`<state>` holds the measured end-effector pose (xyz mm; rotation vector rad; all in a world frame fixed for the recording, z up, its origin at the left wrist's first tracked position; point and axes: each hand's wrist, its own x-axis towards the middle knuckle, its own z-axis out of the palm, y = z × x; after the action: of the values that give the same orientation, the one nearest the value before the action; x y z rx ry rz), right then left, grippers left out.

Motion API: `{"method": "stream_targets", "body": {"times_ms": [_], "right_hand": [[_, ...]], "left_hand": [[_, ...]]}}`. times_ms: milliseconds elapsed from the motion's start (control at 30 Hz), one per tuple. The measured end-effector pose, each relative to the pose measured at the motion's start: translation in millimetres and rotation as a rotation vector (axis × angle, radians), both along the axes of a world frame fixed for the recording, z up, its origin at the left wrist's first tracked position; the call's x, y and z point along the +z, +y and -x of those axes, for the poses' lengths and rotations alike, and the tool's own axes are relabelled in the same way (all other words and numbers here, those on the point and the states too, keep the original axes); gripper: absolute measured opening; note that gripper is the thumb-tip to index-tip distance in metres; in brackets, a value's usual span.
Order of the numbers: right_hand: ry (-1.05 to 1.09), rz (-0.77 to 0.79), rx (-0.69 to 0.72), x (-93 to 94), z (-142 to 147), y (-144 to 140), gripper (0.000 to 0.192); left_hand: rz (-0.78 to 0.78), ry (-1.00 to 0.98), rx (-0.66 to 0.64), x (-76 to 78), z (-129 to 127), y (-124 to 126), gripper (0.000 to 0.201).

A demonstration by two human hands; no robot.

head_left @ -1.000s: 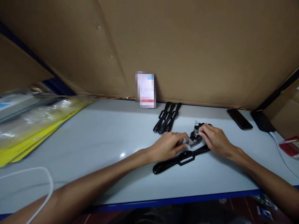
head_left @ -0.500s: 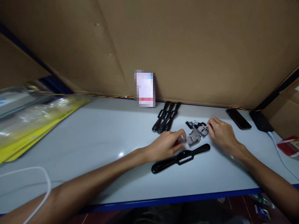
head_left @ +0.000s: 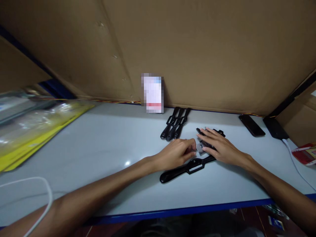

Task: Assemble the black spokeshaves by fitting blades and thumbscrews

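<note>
A black spokeshave body (head_left: 182, 172) with two handles lies slantwise near the front of the table. My left hand (head_left: 174, 153) rests just behind it, fingers curled in; whatever they may hold is hidden. Palm down, my right hand (head_left: 219, 144) spreads its fingers over a small heap of metal spokeshave parts, and partly covers the body's right handle. A grey metal plate (head_left: 201, 148) shows between the two hands. Beyond the right hand, a small black part (head_left: 219, 132) sticks out. Three more spokeshave bodies (head_left: 175, 123) lie side by side at the back.
A blurred upright card (head_left: 153, 93) leans against the cardboard wall (head_left: 209, 59). A phone (head_left: 252, 125) and a black device (head_left: 275, 128) with a white cable lie at the right. Plastic-wrapped yellow material (head_left: 54, 131) is at the left. The table has a blue front edge (head_left: 187, 210).
My right hand has moved left from the heap's right side and opened flat over the parts, hiding most of them. My left hand has stayed nearly in place.
</note>
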<state>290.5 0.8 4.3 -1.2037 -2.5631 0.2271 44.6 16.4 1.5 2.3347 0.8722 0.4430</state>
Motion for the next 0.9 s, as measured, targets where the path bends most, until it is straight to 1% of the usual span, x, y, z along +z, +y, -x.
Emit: {"method": "stream_targets", "body": {"times_ms": [100, 233, 433, 667, 733, 800, 833, 900], "right_hand": [[-0.014, 0.072, 0.008, -3.8, -5, 5, 0.046], [-0.023, 0.094, -0.009, -6.5, -14, 11, 0.046], [-0.038, 0.044, -0.098, -9.1, -32, 17, 0.042], [-0.041, -0.076, -0.202, -9.8, -45, 22, 0.035], [-0.024, -0.1, -0.231, -7.2, -44, 23, 0.033], [0.024, -0.122, -0.228, -0.8, -38, 21, 0.028], [0.052, -0.13, -0.209, 3.6, -34, 19, 0.025], [0.078, -0.106, -0.11, 13.8, -24, 9, 0.023]], "left_hand": [[-0.002, 0.011, 0.001, 1.2, 0, -1, 0.011], [-0.006, 0.018, -0.001, 2.9, 0, -2, 0.011], [-0.01, 0.026, -0.008, 0.8, 2, -1, 0.012], [-0.011, 0.028, -0.01, 1.2, 3, -1, 0.012], [-0.011, 0.036, -0.01, 1.4, 3, -1, 0.012], [-0.013, 0.037, -0.01, 1.6, 2, -1, 0.012], [-0.013, 0.035, -0.011, 1.7, 2, -1, 0.012], [-0.011, 0.028, -0.014, 1.9, 2, -1, 0.011]]}}
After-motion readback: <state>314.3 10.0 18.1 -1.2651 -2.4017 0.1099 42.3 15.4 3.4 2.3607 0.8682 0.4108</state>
